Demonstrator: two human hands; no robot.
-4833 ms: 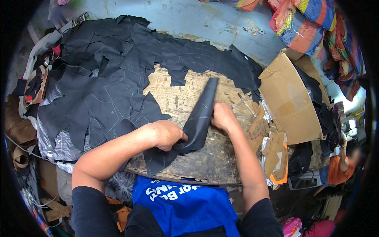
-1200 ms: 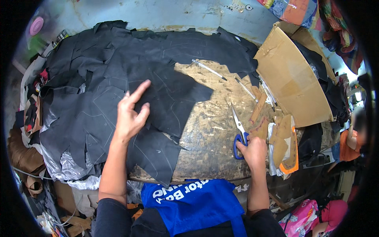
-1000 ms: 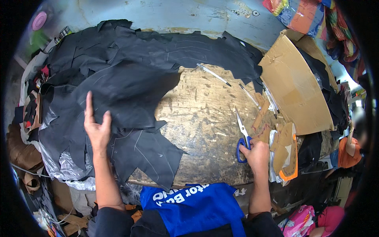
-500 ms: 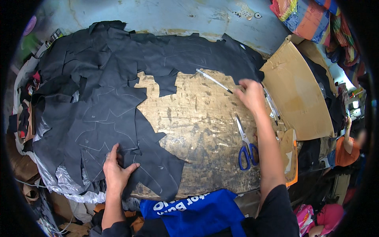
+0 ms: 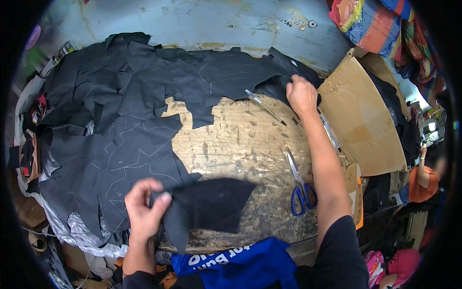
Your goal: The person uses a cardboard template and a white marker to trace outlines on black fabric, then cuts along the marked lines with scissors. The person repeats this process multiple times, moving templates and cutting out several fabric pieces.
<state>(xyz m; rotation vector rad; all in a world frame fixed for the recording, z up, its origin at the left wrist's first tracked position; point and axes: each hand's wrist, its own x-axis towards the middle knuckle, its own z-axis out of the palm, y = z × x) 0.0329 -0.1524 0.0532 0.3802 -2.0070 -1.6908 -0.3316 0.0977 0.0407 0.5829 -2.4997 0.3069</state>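
Panel up at the near left, pen and scissors close by, and the snags are there to see!
The left hand [image 5: 144, 207] has the black leather-like panel [image 5: 211, 204] pinched, thumb against fingers, over the near side of the worn wooden table [image 5: 240, 144]; gripped by one end, it could fold or slip. Over at the back right, the right hand [image 5: 303, 96] curls at the edge of the spread black sheets [image 5: 236, 72], though whether it has a pinch, I can't tell. A tug there might roll the clear pen [image 5: 264, 106] beside them, while a low sweep of the panel could catch the blue-handled scissors [image 5: 301, 184].
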